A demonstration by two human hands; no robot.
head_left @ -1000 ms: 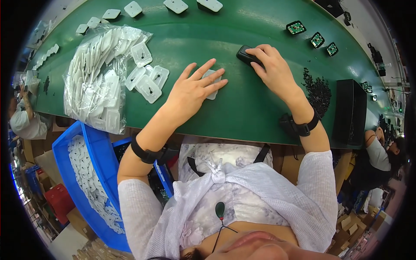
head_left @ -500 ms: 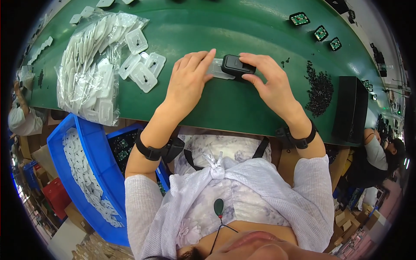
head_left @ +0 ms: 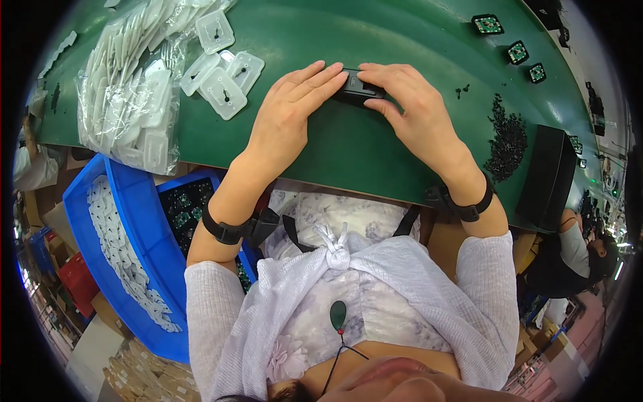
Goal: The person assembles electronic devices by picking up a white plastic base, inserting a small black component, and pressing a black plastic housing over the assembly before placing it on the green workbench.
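A small black plastic housing (head_left: 355, 88) with rounded corners lies on the green table between my two hands. My left hand (head_left: 284, 114) has its fingers pressed together, their tips on the housing's left end. On the other side my right hand (head_left: 420, 110) grips the right end, thumb at the near edge and fingers over the far side. Whatever lies under the housing is hidden. Left of my left hand are several translucent white plates (head_left: 223, 94) with dark keyhole-shaped cutouts, next to a clear bag (head_left: 127, 100) full of similar plates.
A heap of small black parts (head_left: 507, 141) lies to the right, beside a black box (head_left: 548, 177). Circuit boards in black frames (head_left: 487, 25) sit at the far right. Blue bins (head_left: 134, 268) with white parts and boards stand below the table's left edge. Another person (head_left: 569, 261) is at the right.
My left hand has moved right, onto the housing. The translucent plate that stuck out beneath the housing no longer shows. The whole view has shifted slightly.
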